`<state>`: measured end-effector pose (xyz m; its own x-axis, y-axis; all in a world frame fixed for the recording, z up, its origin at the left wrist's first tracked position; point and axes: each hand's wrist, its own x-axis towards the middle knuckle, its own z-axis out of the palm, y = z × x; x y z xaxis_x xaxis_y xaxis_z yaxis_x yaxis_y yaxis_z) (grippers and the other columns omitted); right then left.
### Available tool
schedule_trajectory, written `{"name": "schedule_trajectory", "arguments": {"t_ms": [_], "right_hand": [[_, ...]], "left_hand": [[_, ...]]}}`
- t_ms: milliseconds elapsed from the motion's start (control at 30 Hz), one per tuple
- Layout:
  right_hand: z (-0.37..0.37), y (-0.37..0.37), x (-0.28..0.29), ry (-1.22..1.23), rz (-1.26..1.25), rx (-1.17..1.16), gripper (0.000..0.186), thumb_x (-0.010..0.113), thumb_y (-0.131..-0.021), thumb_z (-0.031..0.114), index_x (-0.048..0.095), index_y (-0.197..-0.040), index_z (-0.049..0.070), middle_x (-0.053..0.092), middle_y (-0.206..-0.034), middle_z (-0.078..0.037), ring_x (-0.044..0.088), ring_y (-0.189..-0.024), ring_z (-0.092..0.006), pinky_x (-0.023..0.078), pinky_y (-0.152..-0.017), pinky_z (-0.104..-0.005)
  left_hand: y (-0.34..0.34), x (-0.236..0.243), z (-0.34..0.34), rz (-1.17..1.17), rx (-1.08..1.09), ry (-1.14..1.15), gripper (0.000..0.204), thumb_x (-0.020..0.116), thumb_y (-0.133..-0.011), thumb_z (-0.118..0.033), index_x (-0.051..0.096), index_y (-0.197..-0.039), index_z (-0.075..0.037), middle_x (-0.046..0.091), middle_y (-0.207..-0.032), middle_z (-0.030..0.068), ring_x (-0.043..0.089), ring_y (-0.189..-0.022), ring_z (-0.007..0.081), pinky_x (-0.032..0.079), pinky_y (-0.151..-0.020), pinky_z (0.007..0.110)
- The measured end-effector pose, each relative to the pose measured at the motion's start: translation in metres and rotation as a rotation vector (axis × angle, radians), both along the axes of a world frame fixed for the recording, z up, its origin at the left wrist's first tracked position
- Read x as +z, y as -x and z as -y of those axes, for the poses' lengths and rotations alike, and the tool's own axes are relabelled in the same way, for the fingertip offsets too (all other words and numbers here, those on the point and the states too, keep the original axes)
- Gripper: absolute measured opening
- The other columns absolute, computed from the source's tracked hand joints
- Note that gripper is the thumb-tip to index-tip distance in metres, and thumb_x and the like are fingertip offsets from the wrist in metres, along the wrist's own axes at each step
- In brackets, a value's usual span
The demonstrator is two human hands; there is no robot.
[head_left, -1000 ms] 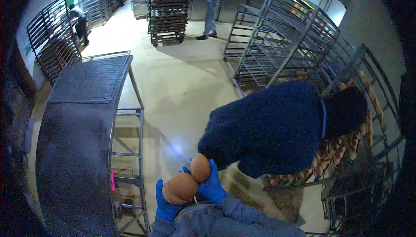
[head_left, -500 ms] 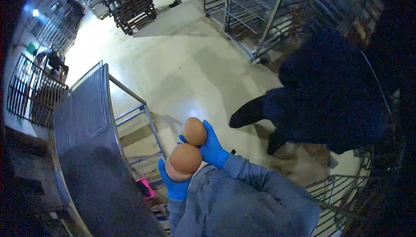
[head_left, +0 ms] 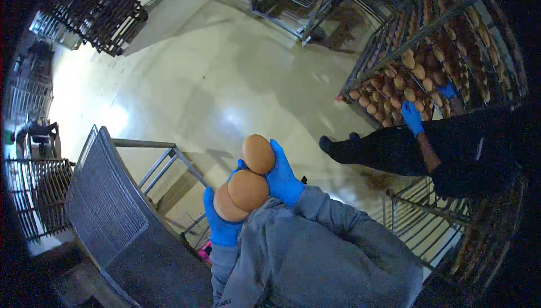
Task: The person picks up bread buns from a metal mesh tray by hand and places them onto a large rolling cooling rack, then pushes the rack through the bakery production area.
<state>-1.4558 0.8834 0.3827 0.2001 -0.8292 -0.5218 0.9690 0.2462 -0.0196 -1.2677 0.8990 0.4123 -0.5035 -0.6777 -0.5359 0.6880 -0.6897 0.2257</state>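
Two overlapping round brown buns (head_left: 248, 191) are cupped in the blue-gloved left hand (head_left: 224, 231), held close before the grey-sleeved body; a single bun (head_left: 259, 154), just beyond the pair, is gripped in the blue-gloved right hand (head_left: 286, 179). To the left, a metal stand (head_left: 155, 266) is topped by a wire grid (head_left: 107, 195); to the right, rows of rack buns (head_left: 418, 72) are reached by a co-worker's gloved hand (head_left: 413, 119).
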Motion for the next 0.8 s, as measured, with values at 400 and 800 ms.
{"name": "schedule_trajectory", "arguments": {"t_ms": [400, 800], "right_hand": [[0.12, -0.071, -0.012, 0.064, -0.606, -0.107, 0.057, 0.035, -0.104, 0.054, 0.054, -0.131, 0.007, 0.064, -0.124, -0.016, 0.065, -0.109, -0.0311, 0.051, -0.099, -0.0508], [0.238, -0.035, -0.013, -0.052, -0.074, -0.256, 0.066, 0.042, -0.101, 0.056, 0.044, -0.146, 0.007, 0.054, -0.141, -0.018, 0.053, -0.128, -0.0321, 0.039, -0.114, -0.0477]], "left_hand": [[-0.078, -0.002, 0.167, -0.081, -0.132, -0.089, 0.081, 0.03, -0.099, -0.058, 0.037, -0.147, 0.006, 0.047, -0.148, 0.0227, 0.044, -0.138, 0.0347, 0.032, -0.117, 0.046], [-0.047, -0.015, 0.331, -0.079, -0.248, -0.132, 0.086, 0.032, -0.097, -0.06, 0.028, -0.152, 0.006, 0.043, -0.15, 0.0262, 0.043, -0.138, 0.0392, 0.032, -0.117, 0.05]]}}
